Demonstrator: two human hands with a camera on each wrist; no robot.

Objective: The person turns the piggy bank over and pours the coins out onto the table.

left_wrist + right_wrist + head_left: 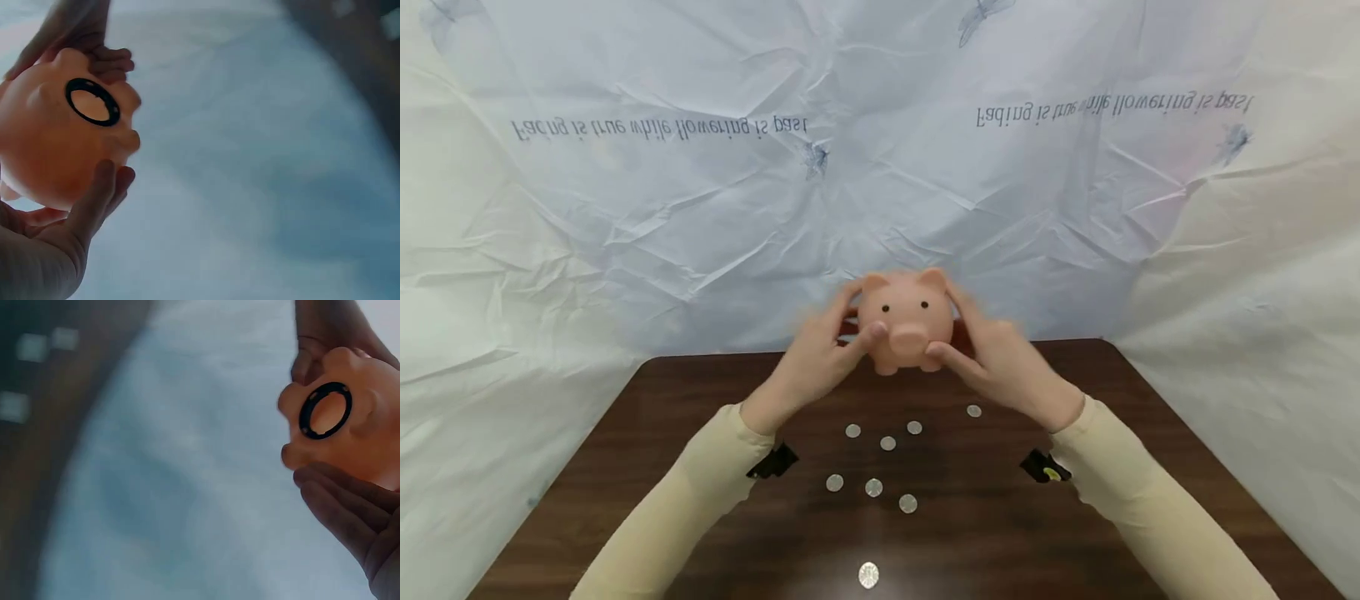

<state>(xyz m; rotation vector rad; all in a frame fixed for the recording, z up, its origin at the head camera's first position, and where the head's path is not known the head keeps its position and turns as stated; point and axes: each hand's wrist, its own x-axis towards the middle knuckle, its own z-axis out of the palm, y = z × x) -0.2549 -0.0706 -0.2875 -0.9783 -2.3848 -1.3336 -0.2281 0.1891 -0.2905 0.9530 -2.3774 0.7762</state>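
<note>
Between both hands a pink piggy bank (908, 317) is held up above the far edge of the table, its snout toward the head camera. My left hand (812, 354) grips its left side, thumb on the front by the snout. On the other side my right hand (1011, 367) holds it the same way, fingers behind and thumb near the snout. Both wrist views show the underside with a black ring (92, 102) around a round opening, set among the stubby feet. The ring (325, 410) lies free of the fingers.
Several silver coins lie scattered on the dark wooden table (700, 475), among them one coin (868, 575) near the front and one coin (973, 411) at the back right. A creased white cloth (880, 192) with printed words hangs behind the table and along its sides.
</note>
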